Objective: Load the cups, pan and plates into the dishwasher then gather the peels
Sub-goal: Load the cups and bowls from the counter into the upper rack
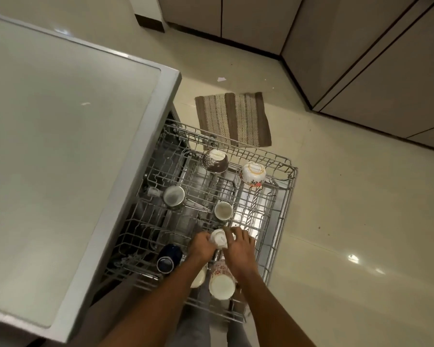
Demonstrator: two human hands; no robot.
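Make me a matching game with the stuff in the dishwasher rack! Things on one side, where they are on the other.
Things:
1. small white cup
2. brown bowl
3. steel pan
4. dark blue cup

Places:
A. far edge of the rack, nearest the striped mat
B. between the left hand and right hand
C. near side, left of the arms
D. left part of the rack, close to the counter

Pairs: 1-B, 2-A, 3-D, 4-C

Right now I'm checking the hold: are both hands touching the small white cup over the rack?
Touching. The head view shows the left hand and right hand pressed against opposite sides of the small white cup, fingers curled round it.
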